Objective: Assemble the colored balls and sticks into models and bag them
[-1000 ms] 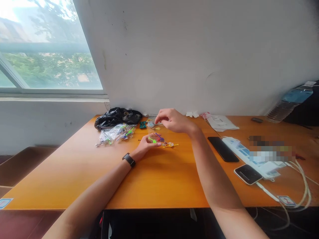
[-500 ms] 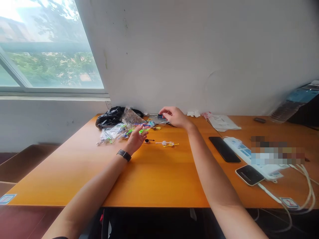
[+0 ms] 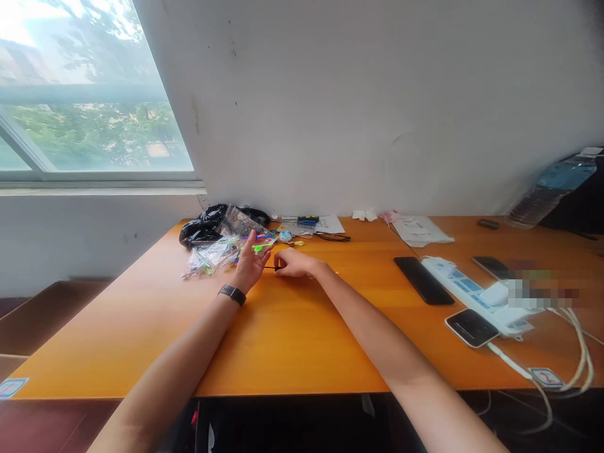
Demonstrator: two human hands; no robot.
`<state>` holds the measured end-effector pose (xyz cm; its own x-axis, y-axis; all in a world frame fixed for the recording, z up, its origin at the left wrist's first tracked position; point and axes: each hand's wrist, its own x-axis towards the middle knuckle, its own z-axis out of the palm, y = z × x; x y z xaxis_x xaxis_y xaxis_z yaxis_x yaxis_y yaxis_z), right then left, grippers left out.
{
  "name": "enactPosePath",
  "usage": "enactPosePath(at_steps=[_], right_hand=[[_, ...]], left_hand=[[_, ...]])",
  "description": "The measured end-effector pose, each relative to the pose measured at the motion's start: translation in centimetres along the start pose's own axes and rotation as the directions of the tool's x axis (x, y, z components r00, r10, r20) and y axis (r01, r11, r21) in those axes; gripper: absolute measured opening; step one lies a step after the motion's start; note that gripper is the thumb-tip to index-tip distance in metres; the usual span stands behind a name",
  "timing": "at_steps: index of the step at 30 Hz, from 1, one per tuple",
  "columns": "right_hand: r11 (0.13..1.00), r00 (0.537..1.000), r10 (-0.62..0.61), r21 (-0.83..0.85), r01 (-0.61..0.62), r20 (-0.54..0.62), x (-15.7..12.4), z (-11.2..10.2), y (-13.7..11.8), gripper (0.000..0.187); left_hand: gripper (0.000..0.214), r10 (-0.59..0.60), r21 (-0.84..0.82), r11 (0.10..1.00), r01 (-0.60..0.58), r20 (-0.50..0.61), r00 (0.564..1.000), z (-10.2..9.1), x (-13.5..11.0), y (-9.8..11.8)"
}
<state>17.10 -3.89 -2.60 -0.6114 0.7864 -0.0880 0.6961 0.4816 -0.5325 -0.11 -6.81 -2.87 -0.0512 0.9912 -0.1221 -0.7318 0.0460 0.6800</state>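
Observation:
My left hand [image 3: 250,265] is raised over the table, thumb up and fingers partly curled. A bright green plastic piece [image 3: 259,248] lies between its thumb and fingers, among blue and red bits hard to separate from the bag behind. My right hand [image 3: 293,261] reaches in from the right, fingertips pinched on a small black piece [image 3: 277,269] whose thin stem points left toward my left hand. Beyond my left hand is a clear plastic bag [image 3: 207,257] of coloured parts. Only a yellow tip [image 3: 337,273] shows past my right wrist.
Behind lie a black plastic bag [image 3: 202,228], a clear bag [image 3: 245,221], a blue-and-black object [image 3: 308,221] and a black cord [image 3: 333,237]. At right are a black phone [image 3: 423,280], a white power strip [image 3: 465,292], a white-edged phone [image 3: 472,327] and cables [image 3: 585,365].
My right hand has come down and left from the back of the table and taken hold of the black piece, whose stem now points left. My left hand has shifted slightly left with the green piece.

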Motion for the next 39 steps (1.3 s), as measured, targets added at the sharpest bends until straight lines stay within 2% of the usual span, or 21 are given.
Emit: enactPosePath(at_steps=[6,9,12,15,18,21,25,30,34,39], right_hand=[[0.987,0.986,0.105,0.136,-0.087,-0.126,-1.3,-4.0,1.0,0.010],[0.936,0.965,0.162,0.341,-0.084,-0.207,-2.4,-6.3,1.6,0.013],[0.873,0.937,0.164,0.488,0.008,-0.308,-4.0,-8.5,1.8,0.015],[0.796,0.881,0.177,0.590,0.135,-0.439,-6.0,-10.8,1.3,0.025],[0.769,0.801,0.111,0.562,0.306,-0.589,-8.4,-13.0,0.2,0.036],[0.802,0.735,0.040,0.461,0.381,-0.677,-10.8,-14.4,-1.4,0.039],[0.843,0.759,-0.064,0.372,0.388,-0.647,-12.9,-14.9,-4.0,0.042],[0.861,0.803,-0.163,0.315,0.400,-0.574,-13.6,-14.5,-6.5,0.041],[0.918,0.849,-0.189,0.218,0.331,-0.493,-13.3,-14.1,-6.4,0.034],[0.973,0.908,-0.163,0.092,0.214,-0.387,-12.7,-14.0,-5.1,0.030]], left_hand=[[0.036,-0.014,0.051,0.999,0.012,0.048,0.999,0.0,0.2,-0.3],[0.040,-0.006,0.141,0.990,-0.005,0.077,0.997,-0.4,0.4,-1.1],[0.047,-0.001,0.380,0.922,-0.072,0.188,0.982,-0.5,-0.1,-2.0],[0.050,-0.109,0.585,0.802,-0.121,0.342,0.933,-0.1,-1.5,-3.1],[0.051,-0.217,0.649,0.747,-0.141,0.440,0.871,0.6,-3.2,-4.2],[0.048,-0.265,0.663,0.733,-0.154,0.487,0.832,1.0,-4.2,-5.2],[0.042,-0.302,0.668,0.724,-0.173,0.532,0.791,0.9,-4.4,-5.7],[0.043,-0.326,0.690,0.704,-0.169,0.525,0.787,0.7,-4.3,-5.6],[0.044,-0.332,0.708,0.685,-0.173,0.515,0.790,0.9,-4.6,-5.4],[0.045,-0.327,0.707,0.689,-0.161,0.501,0.801,1.2,-4.8,-5.3]])
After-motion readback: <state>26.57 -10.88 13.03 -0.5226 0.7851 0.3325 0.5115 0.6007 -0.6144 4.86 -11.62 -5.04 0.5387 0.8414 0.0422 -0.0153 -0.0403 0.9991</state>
